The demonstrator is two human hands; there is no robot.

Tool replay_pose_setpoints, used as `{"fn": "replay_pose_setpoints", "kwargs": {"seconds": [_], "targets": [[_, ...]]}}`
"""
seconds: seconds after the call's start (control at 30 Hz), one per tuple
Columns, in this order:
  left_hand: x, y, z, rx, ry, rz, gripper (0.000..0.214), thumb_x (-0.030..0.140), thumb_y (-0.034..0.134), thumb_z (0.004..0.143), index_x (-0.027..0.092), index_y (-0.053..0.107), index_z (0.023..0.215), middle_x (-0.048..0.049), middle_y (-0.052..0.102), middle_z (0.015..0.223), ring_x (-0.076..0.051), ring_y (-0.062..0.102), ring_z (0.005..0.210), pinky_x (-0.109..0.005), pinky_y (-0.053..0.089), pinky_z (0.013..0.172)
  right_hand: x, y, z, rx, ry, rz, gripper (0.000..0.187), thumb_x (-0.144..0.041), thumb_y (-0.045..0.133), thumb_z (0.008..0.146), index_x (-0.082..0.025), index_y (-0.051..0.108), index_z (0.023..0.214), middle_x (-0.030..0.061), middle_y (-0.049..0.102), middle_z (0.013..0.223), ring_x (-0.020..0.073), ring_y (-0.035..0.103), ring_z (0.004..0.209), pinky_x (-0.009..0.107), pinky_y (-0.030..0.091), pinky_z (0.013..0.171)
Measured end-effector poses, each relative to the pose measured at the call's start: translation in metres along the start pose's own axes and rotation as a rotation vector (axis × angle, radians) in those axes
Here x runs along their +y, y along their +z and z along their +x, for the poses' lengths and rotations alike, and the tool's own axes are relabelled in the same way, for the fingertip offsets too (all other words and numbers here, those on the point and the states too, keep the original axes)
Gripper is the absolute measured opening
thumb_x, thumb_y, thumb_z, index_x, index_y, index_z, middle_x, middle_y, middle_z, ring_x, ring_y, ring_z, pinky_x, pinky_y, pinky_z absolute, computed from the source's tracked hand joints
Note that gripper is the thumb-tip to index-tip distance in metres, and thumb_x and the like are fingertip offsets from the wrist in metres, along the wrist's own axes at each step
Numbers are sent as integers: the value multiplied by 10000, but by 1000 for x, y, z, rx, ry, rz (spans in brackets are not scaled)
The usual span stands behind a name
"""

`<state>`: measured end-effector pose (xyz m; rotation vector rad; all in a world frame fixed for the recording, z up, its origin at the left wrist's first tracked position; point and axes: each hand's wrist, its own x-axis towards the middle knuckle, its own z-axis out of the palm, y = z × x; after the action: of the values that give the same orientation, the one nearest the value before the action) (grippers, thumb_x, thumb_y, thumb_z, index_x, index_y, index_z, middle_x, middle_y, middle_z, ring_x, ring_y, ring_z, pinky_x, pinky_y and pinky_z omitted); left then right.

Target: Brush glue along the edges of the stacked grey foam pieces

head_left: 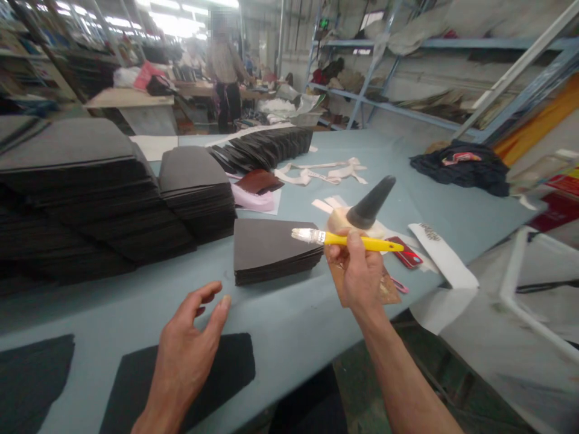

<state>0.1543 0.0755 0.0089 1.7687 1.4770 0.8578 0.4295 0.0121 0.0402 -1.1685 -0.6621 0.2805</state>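
My right hand [357,271] is closed round a yellow-handled brush [348,239], its pale bristles pointing left over a small stack of dark grey cut pieces [271,244]. My left hand [190,343] hovers open, fingers spread, above a single black cut piece [230,361] lying flat at the table's near edge. Another black piece [31,374] lies at the far left. Just behind the brush stands a glue bottle with a dark cone-shaped cap [368,205].
Tall stacks of dark pieces [90,193] fill the left of the blue table [294,319]; a fanned row [262,147] lies further back. White strips [325,172], a dark cloth [465,169], a red card [407,253] and paper lie right. A person [226,72] stands far behind.
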Motion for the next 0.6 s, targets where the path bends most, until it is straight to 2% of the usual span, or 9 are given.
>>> {"fn": "replay_pose_setpoints", "kwargs": {"seconds": [0.1, 0.17, 0.37, 0.47, 0.6], "targets": [[12, 13, 27, -50, -81, -271, 720, 778, 763, 750, 221, 749, 1206, -139, 775, 1300, -362, 725, 1212, -537, 588, 1071, 7, 1, 14, 17, -71, -68, 399, -585, 638, 1026, -194, 709, 990, -33, 653, 681, 120, 636, 641, 242, 533, 615], [12, 21, 44, -75, -104, -349, 762, 788, 762, 766, 203, 722, 1253, -158, 754, 1351, -347, 704, 1263, -506, 566, 1098, 14, 4, 21, 8, -131, -101, 394, -586, 623, 1039, -201, 708, 1027, -22, 694, 724, 130, 681, 691, 264, 578, 680], [3, 48, 97, -129, -104, -436, 821, 878, 580, 845, 180, 712, 1256, -161, 736, 1334, -306, 675, 1256, -446, 558, 1044, 31, 8, 20, -56, -203, -131, 326, -535, 597, 1073, -237, 703, 1154, 15, 794, 883, 168, 775, 850, 339, 637, 836], [2, 60, 122, -146, -82, -483, 860, 899, 469, 886, 148, 706, 1230, -179, 755, 1250, -292, 690, 1202, -432, 564, 1023, 32, 4, 10, -15, -223, -116, 304, -512, 604, 1080, -242, 711, 1169, 10, 790, 885, 169, 777, 864, 339, 635, 848], [2, 73, 145, -188, -63, -542, 821, 885, 432, 916, 163, 735, 1162, -144, 791, 1098, -289, 721, 1109, -405, 579, 971, 28, -7, -4, 45, -204, -126, 287, -495, 623, 1073, -237, 720, 1151, 2, 773, 881, 165, 770, 840, 335, 633, 830]]}}
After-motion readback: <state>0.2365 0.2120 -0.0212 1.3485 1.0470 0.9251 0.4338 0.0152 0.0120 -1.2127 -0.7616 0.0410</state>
